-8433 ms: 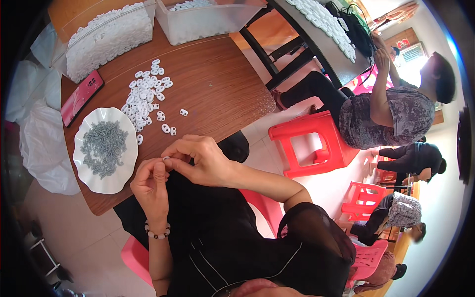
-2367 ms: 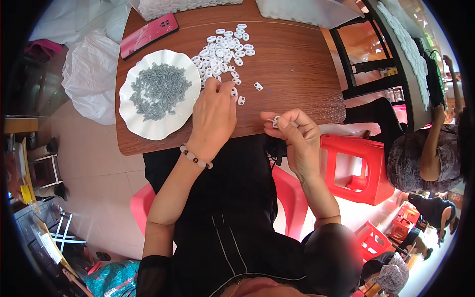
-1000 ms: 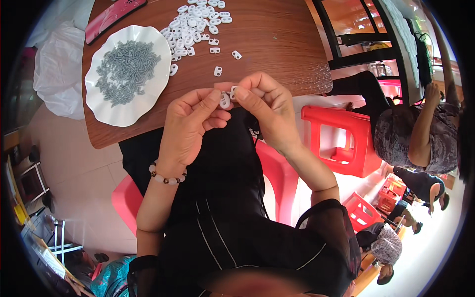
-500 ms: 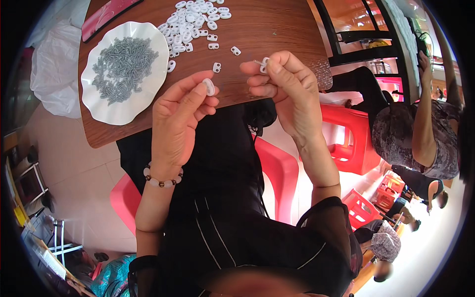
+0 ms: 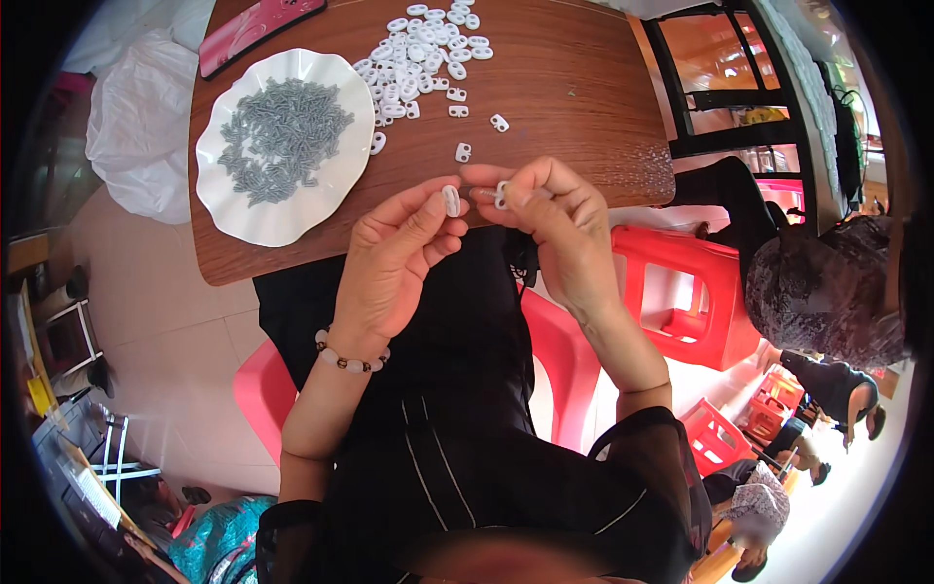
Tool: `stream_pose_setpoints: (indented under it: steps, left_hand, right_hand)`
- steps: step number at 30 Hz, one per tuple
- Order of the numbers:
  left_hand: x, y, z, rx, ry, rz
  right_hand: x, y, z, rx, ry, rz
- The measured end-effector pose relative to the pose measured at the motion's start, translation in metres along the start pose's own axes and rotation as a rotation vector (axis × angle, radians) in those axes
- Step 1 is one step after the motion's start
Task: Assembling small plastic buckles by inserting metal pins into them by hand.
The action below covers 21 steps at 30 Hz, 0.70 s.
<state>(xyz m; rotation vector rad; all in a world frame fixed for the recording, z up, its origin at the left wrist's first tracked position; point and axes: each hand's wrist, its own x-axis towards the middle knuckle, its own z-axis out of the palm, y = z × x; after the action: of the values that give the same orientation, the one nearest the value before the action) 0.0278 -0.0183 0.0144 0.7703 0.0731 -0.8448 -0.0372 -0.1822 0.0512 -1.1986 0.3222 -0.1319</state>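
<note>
Brown wood-grain table [image 5: 574, 107]: scalloped white plate [image 5: 282, 219] near left edge, heaped with small grey pieces [image 5: 282, 136]; loose pile of white oval clips [image 5: 423, 54] at far middle; pink flat case [image 5: 258, 29] at far-left corner.

Left hand [image 5: 389, 268], beaded bracelet [image 5: 350, 358] on wrist: thumb and forefinger pinch one white clip [image 5: 451, 200] above near edge.

Right hand [image 5: 555, 229]: fingertips closed narrow on second small clip [image 5: 502, 194], just beside first.

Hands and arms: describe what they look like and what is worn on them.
Both hands, left hand and right hand, are bare, without gloves. The left wrist wears a bracelet of pale and dark beads. The forearms are bare; black sleeves start near the elbows.
</note>
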Motion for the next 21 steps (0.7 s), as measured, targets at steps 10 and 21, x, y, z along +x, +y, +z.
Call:
stream_pose_setpoints:
  steps: [10,21]
  left_hand:
    - [-0.003,-0.001,-0.004,0.017,-0.017,0.021]
    - [-0.005,0.013,-0.008,-0.044,0.039,0.020]
  right_hand:
    - [-0.004,0.003,0.002,-0.004,-0.017,-0.026]
    - [-0.014,-0.053,-0.051,-0.053,0.200,-0.252]
